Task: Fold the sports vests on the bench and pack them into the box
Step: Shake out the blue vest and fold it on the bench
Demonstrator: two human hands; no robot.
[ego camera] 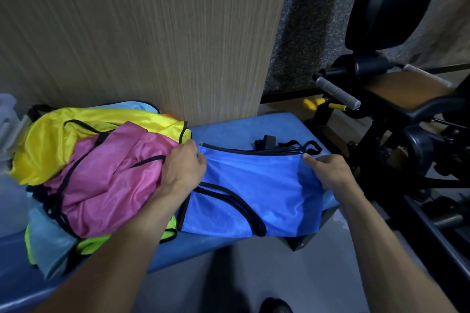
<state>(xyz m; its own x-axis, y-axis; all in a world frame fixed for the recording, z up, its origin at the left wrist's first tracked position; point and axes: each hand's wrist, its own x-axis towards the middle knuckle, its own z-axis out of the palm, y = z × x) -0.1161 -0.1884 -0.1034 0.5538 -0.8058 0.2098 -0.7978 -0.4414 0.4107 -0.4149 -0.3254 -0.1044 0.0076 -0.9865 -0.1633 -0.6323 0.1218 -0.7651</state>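
Blue vest (256,185), black-trimmed, folded

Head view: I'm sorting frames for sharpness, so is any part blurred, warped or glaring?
Head view: the blue vest and both hands are fairly sharp; the wood-grain wall panel looks streaked, and the wide lens bends the frame's edges; soft sheen on the yellow vest, no harsh glare.

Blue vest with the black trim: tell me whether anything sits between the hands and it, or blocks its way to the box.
Nothing separates them: the left hand and right hand already pinch the far edge of the blue mesh vest with black trim, spread on the blue padded bench. The box is not in view, so that path cannot be judged.
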